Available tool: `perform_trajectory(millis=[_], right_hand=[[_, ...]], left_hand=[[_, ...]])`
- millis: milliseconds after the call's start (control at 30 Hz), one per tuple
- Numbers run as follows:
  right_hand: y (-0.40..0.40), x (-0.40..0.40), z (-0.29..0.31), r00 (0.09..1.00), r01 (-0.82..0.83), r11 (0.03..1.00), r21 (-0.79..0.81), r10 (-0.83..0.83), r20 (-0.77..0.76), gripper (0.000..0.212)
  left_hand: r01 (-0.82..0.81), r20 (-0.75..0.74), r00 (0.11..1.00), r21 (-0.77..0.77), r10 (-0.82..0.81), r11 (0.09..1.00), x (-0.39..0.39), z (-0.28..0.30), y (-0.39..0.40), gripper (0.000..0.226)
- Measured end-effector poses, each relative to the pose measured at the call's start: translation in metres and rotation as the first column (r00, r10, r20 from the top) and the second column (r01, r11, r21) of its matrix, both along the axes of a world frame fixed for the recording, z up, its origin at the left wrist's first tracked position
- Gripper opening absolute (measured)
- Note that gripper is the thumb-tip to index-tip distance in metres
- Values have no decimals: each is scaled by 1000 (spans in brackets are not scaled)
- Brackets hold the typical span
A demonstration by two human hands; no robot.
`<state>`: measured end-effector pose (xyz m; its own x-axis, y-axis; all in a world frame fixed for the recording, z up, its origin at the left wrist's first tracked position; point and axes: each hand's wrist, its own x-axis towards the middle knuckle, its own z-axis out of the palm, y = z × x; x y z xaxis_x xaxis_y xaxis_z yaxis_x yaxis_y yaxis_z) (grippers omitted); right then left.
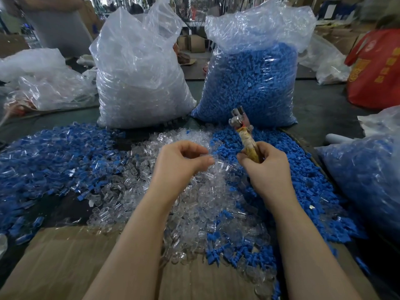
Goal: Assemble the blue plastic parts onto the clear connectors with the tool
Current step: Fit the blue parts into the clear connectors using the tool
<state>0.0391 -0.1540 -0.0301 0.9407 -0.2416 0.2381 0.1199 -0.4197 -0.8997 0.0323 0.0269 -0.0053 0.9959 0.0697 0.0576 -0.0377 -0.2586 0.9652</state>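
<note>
Dark tabletop (pixel 320 109) heaped with clear connectors (pixel 194 204) and blue parts (pixel 292 191); warehouse blurred behind. Left hand (pixel 179 163) pinches a clear connector, right hand (pixel 266 167) grips the tool (pixel 244 131). Red bag's (pixel 376 70) yellow writing unreadable.

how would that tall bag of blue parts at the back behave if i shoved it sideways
The bag of blue parts would likely feel heavy and slump rather than slide: it is packed full and bulges at the base. Its thin crinkled film looks floppy, so a push would probably dent it. The open top might spill pieces.
</note>
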Motion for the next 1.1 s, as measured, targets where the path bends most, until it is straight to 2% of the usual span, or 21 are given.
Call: perform_trajectory(millis=[133,300,467,633,967,1100], right_hand=[[5,0,-1,997,-52,996,72,49,55,16],[13,-4,5,980,-158,980,123,140,141,17],[21,-8,8,962,-220,966,137,191,196,16],[21,-9,9,958,-227,965,133,197,207,16],[22,-9,8,956,-214,972,98,187,228,16],[24,-10,9,952,-220,969,113,188,241,14]], left_hand=[[23,3,1000,-38,-23,999,-1,3,-1,23],[26,9,1000,-188,-25,982,-1,6,0,22],[86,-34,993,-422,-111,902,-2,11,-1,27],[42,-90,990,-537,-106,842,-1,11,-4,16],[-13,-103,994,-412,-32,911,0,7,-9,21],[13,-99,993,-445,-64,895,-1,9,-11,26]])
